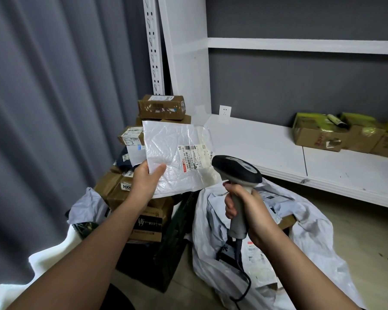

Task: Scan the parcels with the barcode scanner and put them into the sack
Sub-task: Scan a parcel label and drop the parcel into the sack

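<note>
My left hand [145, 178] holds up a flat white plastic mailer parcel [175, 144] by its lower left corner, its printed barcode label [193, 158] facing me. My right hand [244, 205] grips the grey handle of a barcode scanner [238, 170]; its black head sits just right of the label, pointing at it. Below the scanner a crumpled pale grey sack [309, 222] lies open on the floor with parcels inside. Behind the mailer stands a pile of brown cardboard parcels [161, 107].
A white shelf unit [267, 142] runs along the right wall, with yellow-taped cardboard boxes [336, 135] on it. A dark green crate [175, 240] stands between pile and sack. Grey curtains [49, 97] hang on the left. The scanner's cable [244, 285] trails down.
</note>
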Motion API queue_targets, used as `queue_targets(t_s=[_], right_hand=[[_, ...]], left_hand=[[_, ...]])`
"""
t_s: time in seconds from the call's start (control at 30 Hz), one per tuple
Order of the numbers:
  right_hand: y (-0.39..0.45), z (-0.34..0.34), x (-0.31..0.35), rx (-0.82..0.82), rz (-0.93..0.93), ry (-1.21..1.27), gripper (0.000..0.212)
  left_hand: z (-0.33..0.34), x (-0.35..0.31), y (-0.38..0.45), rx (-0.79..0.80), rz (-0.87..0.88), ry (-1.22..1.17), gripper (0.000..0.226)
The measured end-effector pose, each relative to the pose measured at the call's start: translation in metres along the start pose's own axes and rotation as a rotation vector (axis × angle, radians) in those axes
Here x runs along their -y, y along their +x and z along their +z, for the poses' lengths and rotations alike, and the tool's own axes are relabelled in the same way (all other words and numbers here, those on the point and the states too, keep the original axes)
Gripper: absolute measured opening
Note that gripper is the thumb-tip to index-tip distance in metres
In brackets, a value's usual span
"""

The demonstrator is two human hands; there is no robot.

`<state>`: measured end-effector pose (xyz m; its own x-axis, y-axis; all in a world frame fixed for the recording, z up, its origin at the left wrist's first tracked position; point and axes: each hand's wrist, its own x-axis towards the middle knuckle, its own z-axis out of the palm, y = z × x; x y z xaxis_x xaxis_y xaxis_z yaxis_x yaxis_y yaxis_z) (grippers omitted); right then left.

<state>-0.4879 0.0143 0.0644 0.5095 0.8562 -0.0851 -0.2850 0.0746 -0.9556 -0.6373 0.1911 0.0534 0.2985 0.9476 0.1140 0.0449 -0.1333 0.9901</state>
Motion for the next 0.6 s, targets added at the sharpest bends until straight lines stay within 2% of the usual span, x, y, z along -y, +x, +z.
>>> queue_targets(t_s=[0.07,0.17,0.23,0.37,0.47,0.6], right_hand=[[0.002,-0.009,0.004,-0.036,-0.024,-0.042,0.010],[0.005,-0.037,0.014,-0.181,-0.058,-0.127,0.011],[0.006,-0.061,0.022,-0.280,-0.066,-0.157,0.010],[0.000,-0.110,0.035,-0.431,-0.074,-0.153,0.011],[-0.007,-0.136,0.041,-0.490,-0.058,-0.135,0.016],[-0.012,-0.159,0.044,-0.518,-0.052,-0.087,0.018]], left_hand=[[0.004,-0.001,-0.001,0.008,0.011,0.039,0.020],[0.016,0.001,-0.006,0.069,0.028,0.124,0.019],[0.027,0.006,-0.011,0.123,0.025,0.162,0.011],[0.066,0.016,-0.025,0.211,0.031,0.191,0.011],[0.104,0.033,-0.036,0.239,-0.064,0.089,0.014],[0.165,0.079,-0.046,0.216,-0.315,-0.115,0.024]])
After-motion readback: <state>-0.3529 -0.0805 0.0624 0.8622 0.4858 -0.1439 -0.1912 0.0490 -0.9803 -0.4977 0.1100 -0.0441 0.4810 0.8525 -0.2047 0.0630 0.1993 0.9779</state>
